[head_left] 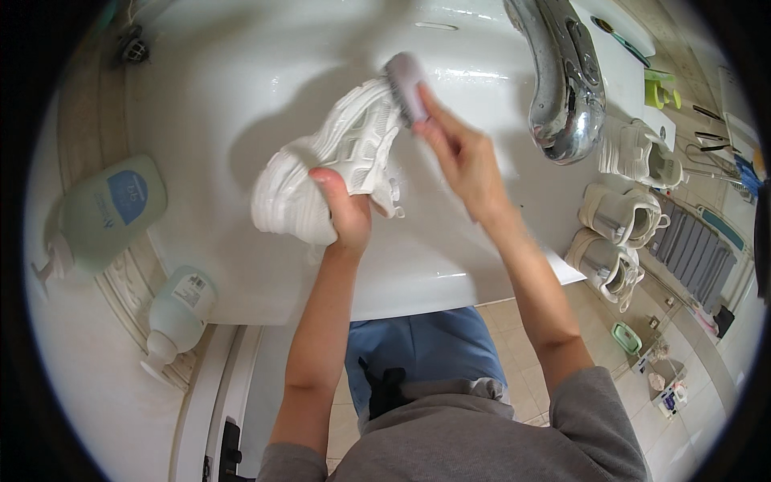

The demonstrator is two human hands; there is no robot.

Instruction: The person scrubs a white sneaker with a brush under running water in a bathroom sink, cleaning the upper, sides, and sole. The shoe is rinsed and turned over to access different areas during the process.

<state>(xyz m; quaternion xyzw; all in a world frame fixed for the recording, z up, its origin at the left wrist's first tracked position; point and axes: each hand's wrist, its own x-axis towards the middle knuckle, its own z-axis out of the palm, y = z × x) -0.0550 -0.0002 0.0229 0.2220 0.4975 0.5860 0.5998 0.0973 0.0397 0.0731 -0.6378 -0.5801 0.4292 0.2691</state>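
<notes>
A white sneaker [355,144] is held over the white washbasin [199,211], tilted with its toe end and heel apart diagonally. My left hand [346,211] grips it near the shoe's opening, thumb on the outside and the other fingers hidden. In my right hand [464,156] is a scrub brush [409,84] with a pale purple back and dark bristles, slightly blurred. Its bristles meet the upper end of the sneaker. To the right of the brush, a chrome faucet [563,90] reaches over the basin.
Two pump bottles, one large green [114,211] and one smaller [184,307], stand along the left edge. Several white shoes [620,217] line the right side. A green-handled toothbrush [620,42] lies behind the faucet. A dark drain stopper [132,48] is at the upper left.
</notes>
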